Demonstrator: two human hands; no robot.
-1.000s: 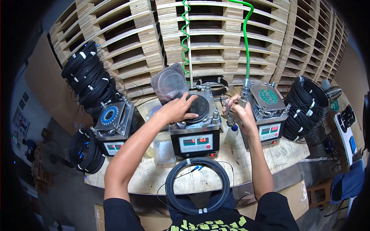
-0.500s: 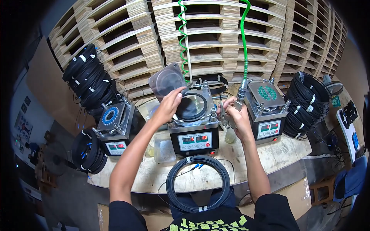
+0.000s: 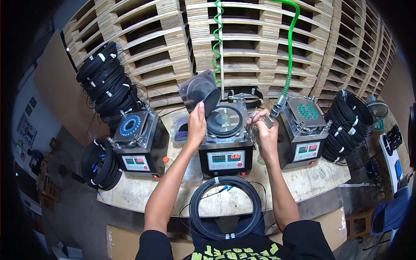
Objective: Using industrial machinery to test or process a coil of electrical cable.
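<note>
My left hand [image 3: 197, 125] pinches a thin black round pad [image 3: 212, 100] by its edge, holding it tilted above the left side of the middle polishing machine [image 3: 225, 161]. The machine's round platen [image 3: 223, 121] lies uncovered and looks pale and glassy inside a black ring. Just behind the pad a translucent square plate [image 3: 190, 92] stands tilted; what supports it is hidden. My right hand [image 3: 265, 130] is closed around a metal air blow gun [image 3: 273, 116], right of the platen. A green hose [image 3: 291, 52] runs up from the gun.
Similar machines stand left [image 3: 138, 162] and right [image 3: 306, 149], each with a ring fixture on top. A black cable coil [image 3: 255, 203] lies in front at the table edge. Stacked cable coils [image 3: 106, 86] rise at left, more coils [image 3: 346, 125] at right. Wooden pallets [image 3: 268, 43] back the table.
My left hand has lifted the black pad off the platen, baring its pale surface. My right hand keeps the blow gun, now more tilted. The whole view has shifted slightly.
</note>
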